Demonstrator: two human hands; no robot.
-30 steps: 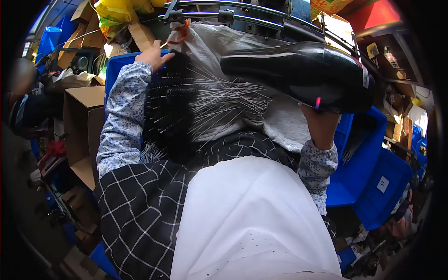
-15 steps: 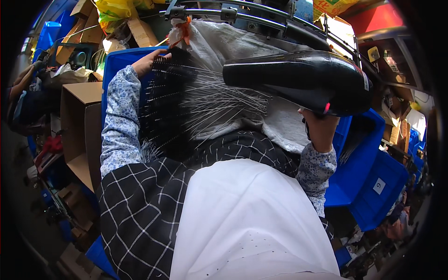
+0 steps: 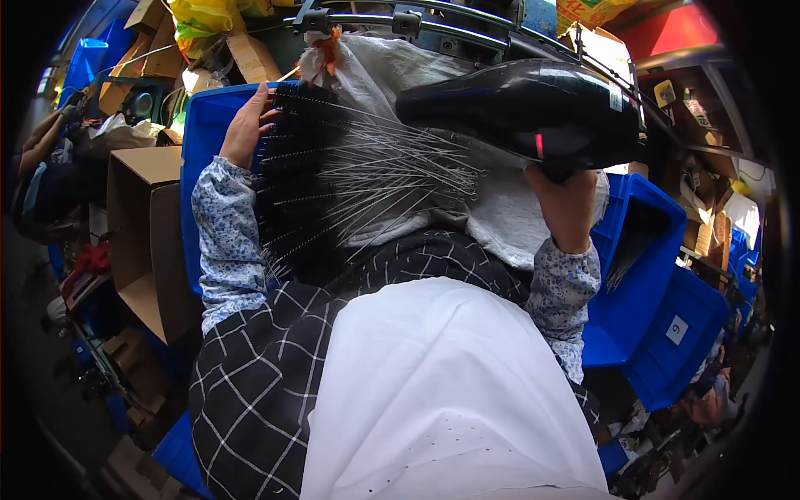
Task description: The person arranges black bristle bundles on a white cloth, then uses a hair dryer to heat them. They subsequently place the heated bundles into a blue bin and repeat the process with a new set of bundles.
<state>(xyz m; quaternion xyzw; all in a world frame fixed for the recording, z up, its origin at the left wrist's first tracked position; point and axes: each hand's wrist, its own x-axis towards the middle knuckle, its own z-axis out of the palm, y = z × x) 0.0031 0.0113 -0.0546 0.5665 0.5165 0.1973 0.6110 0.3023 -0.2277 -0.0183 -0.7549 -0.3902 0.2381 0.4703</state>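
A fan of thin wire-stemmed brushes (image 3: 296, 179) lies across my lap, their black bristle ends at the left and bare wires pointing right, with small loops at the tips. My left hand (image 3: 244, 129) rests against the outer bristle ends at the upper left, its fingers stretched and partly apart. In my right hand (image 3: 562, 204) is the handle of a black hair dryer (image 3: 517, 108). Its nozzle points left, above the wire stems. Beneath the wires lies a whitish woven sack (image 3: 508, 225), tied with an orange strip at its top.
A blue bin (image 3: 196, 167) stands behind my left arm, beside an open cardboard box (image 3: 137, 242). To my right is another blue bin (image 3: 625, 317) with wires inside. A metal rail frame (image 3: 442, 29) crosses the far side. Another person's arm (image 3: 42, 142) shows at far left.
The hair dryer has risen and shifted slightly left with my right hand. My left hand's fingers have straightened upward from the top of the bristles, and the brush bundle has settled a little.
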